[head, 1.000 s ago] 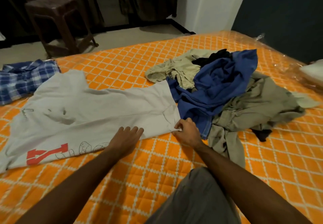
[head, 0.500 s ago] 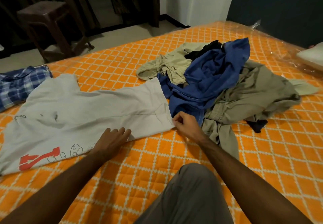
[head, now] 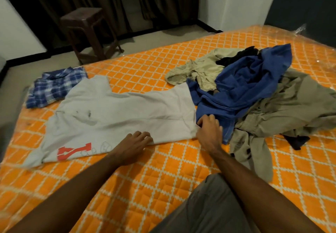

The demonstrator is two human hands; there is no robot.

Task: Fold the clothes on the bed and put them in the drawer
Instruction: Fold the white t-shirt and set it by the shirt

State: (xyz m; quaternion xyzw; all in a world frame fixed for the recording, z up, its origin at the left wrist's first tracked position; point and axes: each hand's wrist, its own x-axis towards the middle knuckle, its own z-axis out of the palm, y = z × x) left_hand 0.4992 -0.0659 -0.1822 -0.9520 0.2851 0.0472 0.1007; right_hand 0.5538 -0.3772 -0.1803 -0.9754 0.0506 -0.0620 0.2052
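Observation:
A light grey T-shirt [head: 116, 116] with a red print lies spread flat on the orange quilted bed [head: 138, 187]. My left hand [head: 132, 144] rests palm down on the shirt's near edge, fingers together. At the shirt's right corner, my right hand [head: 210, 132] has its fingers curled on the hem, beside a blue garment [head: 243, 87]. That garment tops a heap with beige clothes [head: 198, 69], olive clothes [head: 291, 109] and dark pieces. A blue checked shirt [head: 54, 87] lies folded at the far left.
A dark wooden stool [head: 87, 32] stands on the floor beyond the bed, in front of dark curtains [head: 154, 0]. Clear plastic wrap [head: 301, 30] covers the bed's far right corner. My knee in grey shorts [head: 209, 209] rests on the bed's near side.
The view has shifted so the stool and floor show more. My right hand has opened slightly at the shirt's corner. My left hand stays on the near edge.

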